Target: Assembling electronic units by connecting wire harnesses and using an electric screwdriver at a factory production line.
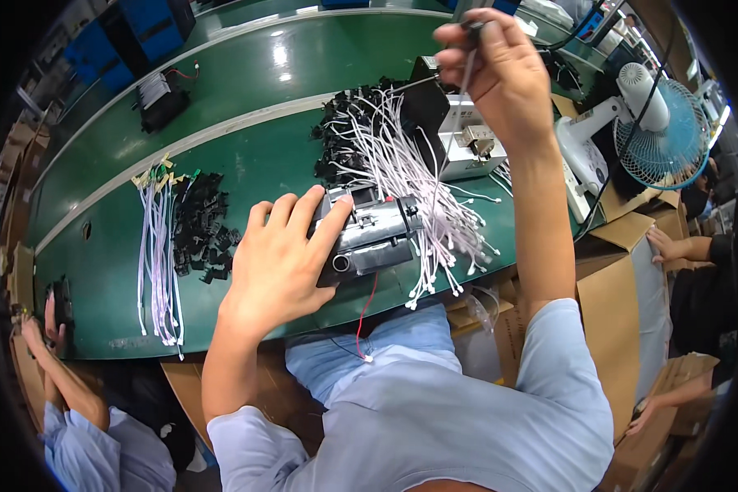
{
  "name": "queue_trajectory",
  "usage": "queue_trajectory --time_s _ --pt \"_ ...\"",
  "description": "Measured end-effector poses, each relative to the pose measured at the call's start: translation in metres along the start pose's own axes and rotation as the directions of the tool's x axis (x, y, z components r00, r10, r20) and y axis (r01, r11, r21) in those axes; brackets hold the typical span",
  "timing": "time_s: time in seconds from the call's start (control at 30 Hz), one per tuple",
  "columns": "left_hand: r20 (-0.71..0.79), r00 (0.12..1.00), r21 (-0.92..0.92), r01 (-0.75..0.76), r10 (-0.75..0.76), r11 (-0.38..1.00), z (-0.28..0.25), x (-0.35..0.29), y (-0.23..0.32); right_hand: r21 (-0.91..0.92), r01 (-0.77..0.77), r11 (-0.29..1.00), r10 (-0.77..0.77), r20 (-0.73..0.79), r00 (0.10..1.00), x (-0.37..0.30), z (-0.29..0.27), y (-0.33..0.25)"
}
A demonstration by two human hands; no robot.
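Note:
My left hand (283,262) rests on a black plastic housing (377,239) near the table's front edge, fingers over its top and thumb at its near side. A red wire and a black wire trail from the housing to a small white connector (368,358) over my lap. Up at the far right, my right hand (504,70) is closed, pinching a small black part (473,29) with a thin pale cable hanging down from it. Motion blurs these fingertips, so the part's exact kind is unclear. Beside the housing lies a heap of white cables (435,217) with black ends.
A white and black machine (467,135) stands below my right hand, with a fan (664,123) to its right. Purple-white cables (160,254) and black clips (201,230) lie leftward. Another black housing (160,100) sits far left. Cardboard boxes (611,295) and co-workers' hands flank the table.

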State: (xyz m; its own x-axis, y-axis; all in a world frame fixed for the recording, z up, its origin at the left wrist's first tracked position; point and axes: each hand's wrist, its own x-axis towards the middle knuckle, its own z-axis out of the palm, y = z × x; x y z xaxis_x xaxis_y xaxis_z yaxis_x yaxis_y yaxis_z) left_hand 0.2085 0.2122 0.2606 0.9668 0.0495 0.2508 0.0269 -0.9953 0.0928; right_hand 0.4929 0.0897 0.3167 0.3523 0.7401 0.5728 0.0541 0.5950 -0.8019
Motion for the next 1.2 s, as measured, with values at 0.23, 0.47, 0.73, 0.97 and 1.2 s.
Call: queue_trajectory --time_s 0.23,0.47,0.73,0.97,1.2 --pt "-0.017 1.0 -0.001 -0.015 0.015 1.0 0.002 0.002 -0.004 -0.155 -0.333 0.93 0.322 -0.092 0.942 -0.019 0.024 0.016" --pt "-0.012 1.0 0.014 -0.017 0.017 1.0 0.003 0.001 -0.001 -0.277 -0.531 0.801 0.552 -0.003 0.834 -0.05 0.061 0.026" --pt "0.006 1.0 0.026 -0.012 0.012 1.0 0.003 -0.002 0.0 -0.847 0.124 0.516 0.16 0.238 0.958 -0.069 0.082 0.045" --pt "-0.01 1.0 0.019 -0.008 0.009 1.0 0.005 -0.003 0.002 -0.833 0.084 0.546 0.204 0.23 0.952 -0.08 0.086 0.046" --pt "-0.016 1.0 0.043 -0.023 0.024 0.999 0.006 -0.002 0.006 -0.91 0.054 0.411 0.205 0.151 0.967 -0.08 0.086 0.036"
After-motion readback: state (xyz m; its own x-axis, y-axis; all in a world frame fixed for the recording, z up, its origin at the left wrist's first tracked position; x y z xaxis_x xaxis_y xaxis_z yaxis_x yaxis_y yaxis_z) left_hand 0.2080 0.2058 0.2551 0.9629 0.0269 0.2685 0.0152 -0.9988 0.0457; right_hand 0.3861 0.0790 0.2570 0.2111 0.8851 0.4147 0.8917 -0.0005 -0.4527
